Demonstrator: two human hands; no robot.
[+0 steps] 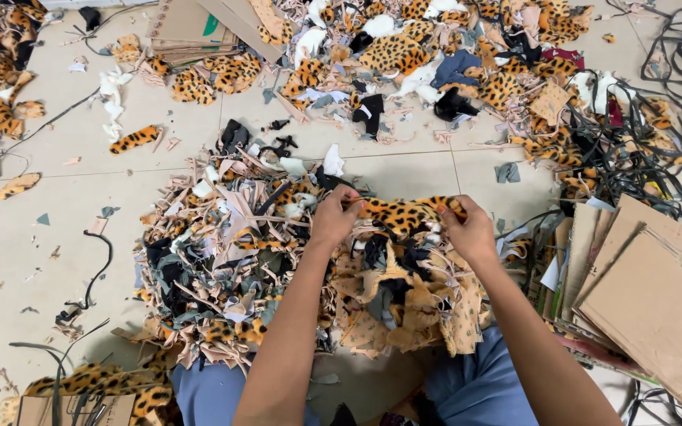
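**Two hands stretching a leopard-print strip over a heap of scraps**

The left hand (335,214) is pinching one end of a leopard-print fabric strip (406,213), its fingers closed tight on the cloth; the right hand (467,230) is gripping the other end in the same closed way; the strip is hanging taut between them, just above a scrap pile (222,260) of beige, black and spotted offcuts lying on the tiled floor (33,260); both forearms are reaching forward from the person's blue-clad knees (479,386). To the right, flattened cardboard sheets (649,292) are lying stacked, touching the pile's edge; a tangle of black straps (633,150) is sitting beyond them; a second, wider litter of spotted fabric (436,55) is spreading across the floor farther away; a loose black cord (98,268) is curling on bare tile to the left.
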